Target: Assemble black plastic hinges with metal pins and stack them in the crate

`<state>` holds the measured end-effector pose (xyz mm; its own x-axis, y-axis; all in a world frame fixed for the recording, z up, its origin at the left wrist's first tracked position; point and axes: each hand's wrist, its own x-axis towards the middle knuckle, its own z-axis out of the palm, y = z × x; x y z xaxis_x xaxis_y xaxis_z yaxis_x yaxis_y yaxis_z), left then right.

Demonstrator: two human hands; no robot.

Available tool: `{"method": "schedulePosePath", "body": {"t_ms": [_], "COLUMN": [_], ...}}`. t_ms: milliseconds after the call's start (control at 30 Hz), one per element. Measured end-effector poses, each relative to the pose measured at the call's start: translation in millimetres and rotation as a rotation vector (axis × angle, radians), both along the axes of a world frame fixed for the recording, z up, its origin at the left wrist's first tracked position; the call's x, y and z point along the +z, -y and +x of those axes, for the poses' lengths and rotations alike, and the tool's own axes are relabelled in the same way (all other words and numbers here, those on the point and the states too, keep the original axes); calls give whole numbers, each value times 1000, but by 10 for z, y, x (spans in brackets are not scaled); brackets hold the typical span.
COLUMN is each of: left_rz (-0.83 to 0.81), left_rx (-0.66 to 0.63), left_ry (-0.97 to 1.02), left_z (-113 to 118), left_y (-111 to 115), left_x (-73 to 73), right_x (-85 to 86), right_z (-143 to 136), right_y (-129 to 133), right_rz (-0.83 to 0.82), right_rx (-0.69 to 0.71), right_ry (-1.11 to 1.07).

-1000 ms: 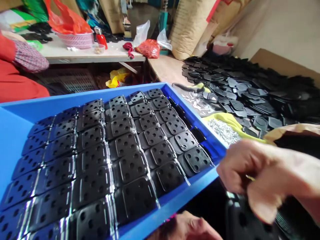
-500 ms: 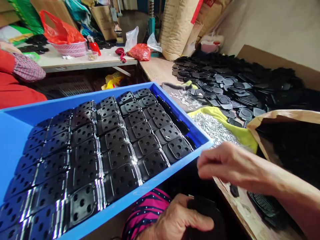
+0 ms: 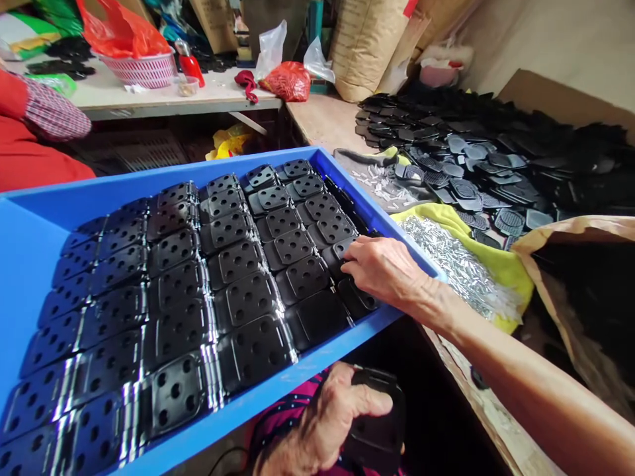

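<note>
The left hand [image 3: 337,411] had its grip clamped on a black piece [image 3: 374,433] beside the blue tray [image 3: 30,231]. The right hand [image 3: 381,268] was over rows of black pieces [image 3: 248,301] in the tray; whether its grip was closed, I couldn't tell.

Glossy plastic pieces [image 3: 251,299]; smooth plastic tray [image 3: 24,258]
</note>
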<state>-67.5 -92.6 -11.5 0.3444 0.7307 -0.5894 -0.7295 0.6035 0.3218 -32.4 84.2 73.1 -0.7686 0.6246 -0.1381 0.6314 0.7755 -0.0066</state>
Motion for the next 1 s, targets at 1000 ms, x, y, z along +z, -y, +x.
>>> {"method": "schedulePosePath", "body": {"t_ms": [1000], "left_rz": [12], "left_rx": [81], "left_ry": [269], "left_z": [112], "left_y": [-80], "left_x": [-21], "right_x": [-461], "right_z": [1027], "right_y": [1478], "right_rz": [-728], "right_rx": [-1124], "right_ry": [-1426]}}
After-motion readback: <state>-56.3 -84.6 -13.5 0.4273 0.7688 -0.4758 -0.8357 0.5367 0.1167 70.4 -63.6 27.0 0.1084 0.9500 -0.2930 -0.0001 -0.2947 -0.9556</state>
